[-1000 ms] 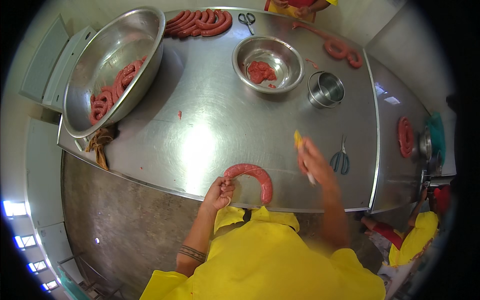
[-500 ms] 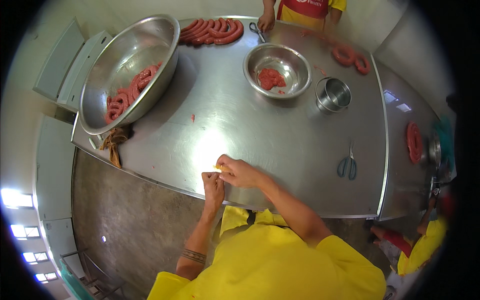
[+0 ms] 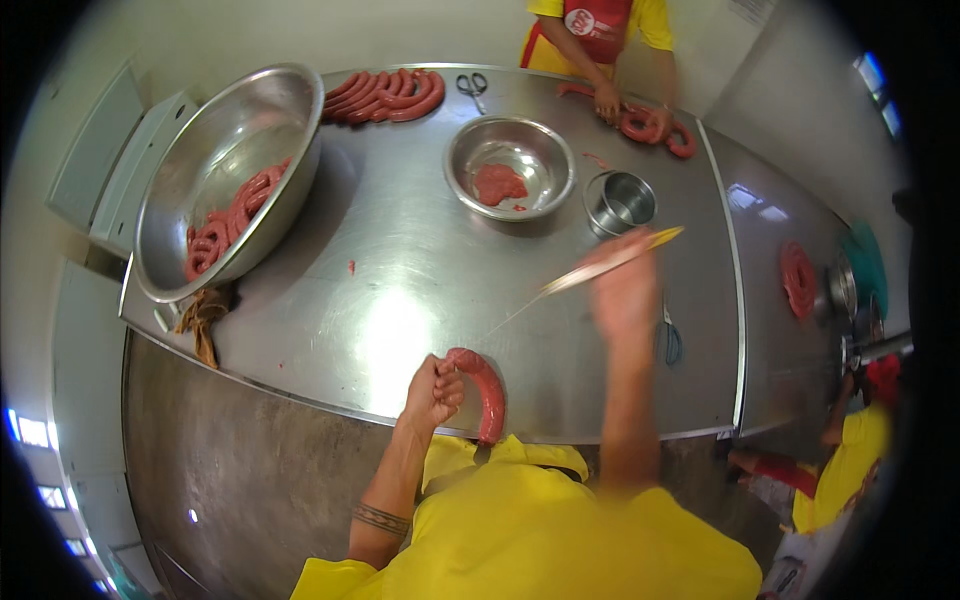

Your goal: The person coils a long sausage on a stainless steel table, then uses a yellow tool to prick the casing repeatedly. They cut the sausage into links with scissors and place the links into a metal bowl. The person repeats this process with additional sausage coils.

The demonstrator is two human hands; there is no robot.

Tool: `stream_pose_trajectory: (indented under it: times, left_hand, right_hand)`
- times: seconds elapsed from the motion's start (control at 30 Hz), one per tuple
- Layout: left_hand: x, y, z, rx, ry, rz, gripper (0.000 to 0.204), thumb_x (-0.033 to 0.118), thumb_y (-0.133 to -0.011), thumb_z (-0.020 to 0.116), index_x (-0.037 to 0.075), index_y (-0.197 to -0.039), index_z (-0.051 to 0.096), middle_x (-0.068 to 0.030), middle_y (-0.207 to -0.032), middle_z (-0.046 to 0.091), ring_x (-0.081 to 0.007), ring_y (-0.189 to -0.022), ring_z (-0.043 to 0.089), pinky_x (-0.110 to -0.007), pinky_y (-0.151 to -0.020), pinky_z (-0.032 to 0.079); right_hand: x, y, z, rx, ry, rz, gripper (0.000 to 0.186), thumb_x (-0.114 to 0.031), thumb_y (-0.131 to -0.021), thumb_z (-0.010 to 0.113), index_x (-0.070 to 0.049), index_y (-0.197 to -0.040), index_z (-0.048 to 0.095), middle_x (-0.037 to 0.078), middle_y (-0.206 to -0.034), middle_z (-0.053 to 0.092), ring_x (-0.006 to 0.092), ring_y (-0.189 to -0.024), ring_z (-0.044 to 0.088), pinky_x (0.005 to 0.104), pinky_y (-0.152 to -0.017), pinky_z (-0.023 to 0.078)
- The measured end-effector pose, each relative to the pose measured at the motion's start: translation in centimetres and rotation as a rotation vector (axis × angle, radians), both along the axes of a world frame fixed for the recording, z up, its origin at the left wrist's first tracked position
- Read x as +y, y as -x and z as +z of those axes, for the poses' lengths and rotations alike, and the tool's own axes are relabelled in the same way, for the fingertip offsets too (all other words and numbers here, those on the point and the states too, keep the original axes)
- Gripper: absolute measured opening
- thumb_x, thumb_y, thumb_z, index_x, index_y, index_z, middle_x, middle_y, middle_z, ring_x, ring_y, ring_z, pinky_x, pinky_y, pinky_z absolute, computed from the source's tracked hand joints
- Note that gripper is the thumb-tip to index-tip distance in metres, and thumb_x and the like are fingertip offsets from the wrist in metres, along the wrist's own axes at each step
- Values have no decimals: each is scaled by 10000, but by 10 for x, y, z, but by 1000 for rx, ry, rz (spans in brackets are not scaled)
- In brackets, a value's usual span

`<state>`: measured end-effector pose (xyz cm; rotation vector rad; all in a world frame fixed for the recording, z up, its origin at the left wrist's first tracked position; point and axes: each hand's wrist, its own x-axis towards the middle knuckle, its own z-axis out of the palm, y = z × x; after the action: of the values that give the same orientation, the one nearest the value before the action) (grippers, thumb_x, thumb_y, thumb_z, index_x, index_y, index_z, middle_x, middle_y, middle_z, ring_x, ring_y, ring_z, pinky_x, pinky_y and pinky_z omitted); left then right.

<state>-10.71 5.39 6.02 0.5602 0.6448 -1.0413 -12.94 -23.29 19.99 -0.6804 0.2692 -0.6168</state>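
My left hand [image 3: 436, 390] is closed around the tied-looking end of a thick raw sausage [image 3: 484, 385], which curves down over the table's near edge against my yellow shirt. My right hand [image 3: 622, 290], smeared by motion, is raised over the table on the right. It grips a long, narrow yellow and whitish bundle [image 3: 590, 272], apparently string. A thin strand trails from it toward the left hand and fades out before reaching the sausage.
On the steel table [image 3: 400, 270] stand a large tilted basin [image 3: 305, 130] of sausages, a bowl [image 3: 460, 180] with ground meat and a metal pot [image 3: 628, 200]. Scissors [image 3: 671, 340] lie at right, more scissors [image 3: 472, 88] beside coiled sausages [image 3: 390, 98]. Across, a co-worker [image 3: 600, 40] handles sausage.
My right hand has swung away from the left, up and right, drawing out the strand. The sausage now shows beside my left hand. The co-worker's hands have moved from near the scissors to the sausage.
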Motion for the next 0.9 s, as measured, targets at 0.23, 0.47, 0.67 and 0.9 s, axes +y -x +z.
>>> stream_pose_trajectory:
  times: [0.23,0.47,0.67,0.9]
  left_hand:
    - [-37,-23,73,-395,-205,-76,277,234,-965,461,170,-699,420,54,-507,349,-55,-382,257,-236,-362,196]
    - [-74,-9,-33,23,-23,-19,221,199,-952,486,104,-752,494,-52,-655,584,-130,-513,458,-257,-430,355]
    - [-43,23,-75,-1364,-1281,-491,204,142,-914,565,-31,-968,659,-303,-1305,600,-477,-1042,640,-494,-772,547]
    - [-65,37,-52,-1843,-1163,-331,105,55,-864,653,-8,-943,680,-255,-1205,545,-398,-1036,556,-447,-878,486]
  right_hand:
    - [-144,88,56,-33,222,236,247,-391,-1088,457,-164,-1008,513,-47,-724,465,71,-581,404,269,-613,382]
    - [-90,213,-96,1024,54,593,311,-392,-1080,473,-121,-1225,517,-15,-755,488,108,-636,513,301,-617,489]
    - [2,139,-207,969,891,472,304,-141,-1023,491,-92,-1313,415,156,-944,610,311,-867,632,443,-789,513]
    - [53,15,-162,477,1400,787,247,-46,-923,563,-76,-1168,559,231,-1024,663,389,-945,658,451,-800,498]
